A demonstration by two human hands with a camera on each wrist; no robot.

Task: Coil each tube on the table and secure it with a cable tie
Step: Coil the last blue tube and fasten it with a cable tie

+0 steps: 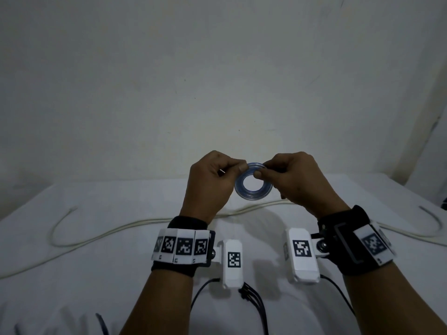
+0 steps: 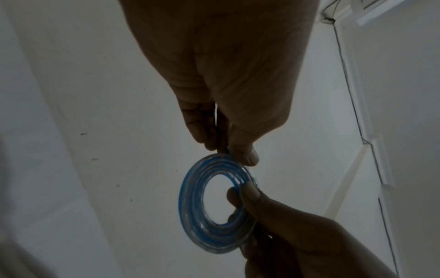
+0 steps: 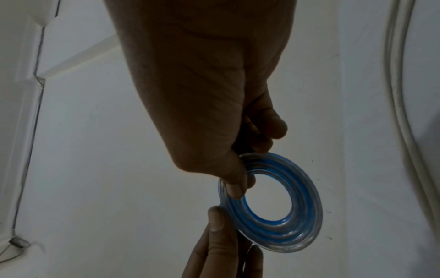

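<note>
Coil (image 1: 254,183) of clear-blue tube, flat spiral w/ open centre, held up in air above tabletop (image 1: 96,274), between both hands, roughly mid-frame in head view.

L hand (image 1: 209,184): back toward camera, fingers curled in, thumb + forefinger pinching coil's upper-left rim. R hand (image 1: 300,182): same pose mirrored, thumb tip at inner edge of ring, fingers behind; pinching upper-right rim. Both grips closed on coil. Wrists raised, forearms angled inward, each w/ black band carrying white marker tags.

L wrist view: L hand (image 2: 221,84) from below, fingertips nipping top of coil (image 2: 192,216); R hand (image 2: 285,235) enters from lower right, thumb across ring. Several turns countable-ish, blue stripe visible — not resolvable from head view. R wrist view: R hand (image 3: 197,94) w/ thumb over coil (image 3: 297,225) edge, L hand (image 3: 219,244) coming up from below. Cable tie: can't tell in any view.

Head view only: 1 long white tube (image 1: 121,230) lying uncoiled across tabletop, passing under hands, ends curving up at both sides.

Count: 1 coil, 1 loose tube, 2 hands.
</note>
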